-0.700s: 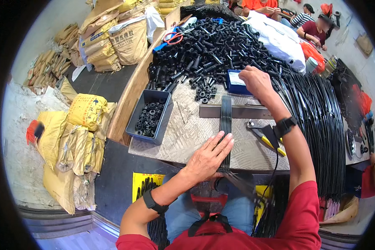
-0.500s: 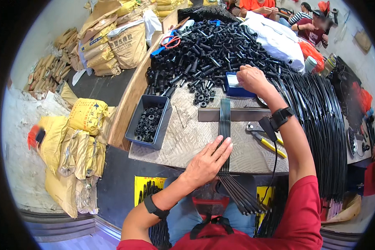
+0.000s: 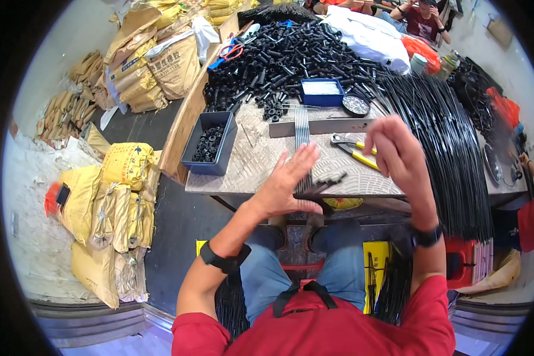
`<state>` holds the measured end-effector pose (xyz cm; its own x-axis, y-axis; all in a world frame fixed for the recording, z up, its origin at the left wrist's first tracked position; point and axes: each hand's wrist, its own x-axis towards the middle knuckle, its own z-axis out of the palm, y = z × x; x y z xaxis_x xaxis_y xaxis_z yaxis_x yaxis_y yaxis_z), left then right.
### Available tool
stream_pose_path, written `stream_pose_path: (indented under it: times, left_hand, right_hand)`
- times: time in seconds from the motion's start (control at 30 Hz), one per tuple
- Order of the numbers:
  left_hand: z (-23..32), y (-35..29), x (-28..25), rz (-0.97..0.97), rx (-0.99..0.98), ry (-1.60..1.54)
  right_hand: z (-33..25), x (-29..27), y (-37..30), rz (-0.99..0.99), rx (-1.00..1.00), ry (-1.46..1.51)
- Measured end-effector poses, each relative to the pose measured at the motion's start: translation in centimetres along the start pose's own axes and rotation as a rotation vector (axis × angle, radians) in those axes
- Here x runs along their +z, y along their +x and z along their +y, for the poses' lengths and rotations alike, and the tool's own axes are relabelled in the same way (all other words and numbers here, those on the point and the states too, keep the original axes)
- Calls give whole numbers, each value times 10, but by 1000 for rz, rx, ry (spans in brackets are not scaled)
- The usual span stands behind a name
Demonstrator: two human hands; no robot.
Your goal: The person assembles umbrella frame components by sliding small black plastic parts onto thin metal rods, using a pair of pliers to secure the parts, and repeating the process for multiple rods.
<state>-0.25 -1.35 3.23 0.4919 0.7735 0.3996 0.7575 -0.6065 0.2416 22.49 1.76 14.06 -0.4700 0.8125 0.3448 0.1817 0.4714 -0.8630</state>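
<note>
1. Pale, criss-cross patterned worktop spreads in front of my knees, with everything below lying on it or above it.
2. Heaped black tubular pieces cover its far part, from the wooden side board on my left across to a white sack.
3. A thick sheaf of long, thin black rods lies along the right side, curving toward me over the front edge.
4. The open blue-grey rectangular bin stands near the left end, with small black ring-shaped parts inside.
5. A flat grey metal bar lies crosswise around the middle.
6. My narrow row of slim dark rods runs side by side across that bar toward me; its near ends show blurred beyond my left hand.
7. My left hand is spread wide, thumb well out, over the near part of the row; I cannot tell whether the palm touches it.
8. My right hand is raised, fingers loosely curled, beside the pliers in view; whether they pinch anything, I cannot tell.
9. A small blue rectangular box beyond the bar holds thin white sticks.
10. Yellow-handled pliers lie just this side of the bar.
11. Red-handled scissors rest at the heap's left edge.
12. The round dark dish of tiny pale bits sits just right of the box.
</note>
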Motion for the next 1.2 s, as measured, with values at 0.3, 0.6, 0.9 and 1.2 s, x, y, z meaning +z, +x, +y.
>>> stream_pose_path:
  times: [0.3,0.6,0.9,1.2]
  left_hand:
    - [67,30,-94,201,-97,-1078]
    - [59,29,-91,200,-98,-1084]
    - [57,34,-87,206,-107,-970]
    - [54,37,-87,160,27,-870]
  right_hand:
    - [-34,24,-34,347,-684,-558]
    - [-9,33,-25,295,-573,-306]
    - [-8,41,-28,394,-590,-319]
    - [-25,9,-16,187,-962,-766]
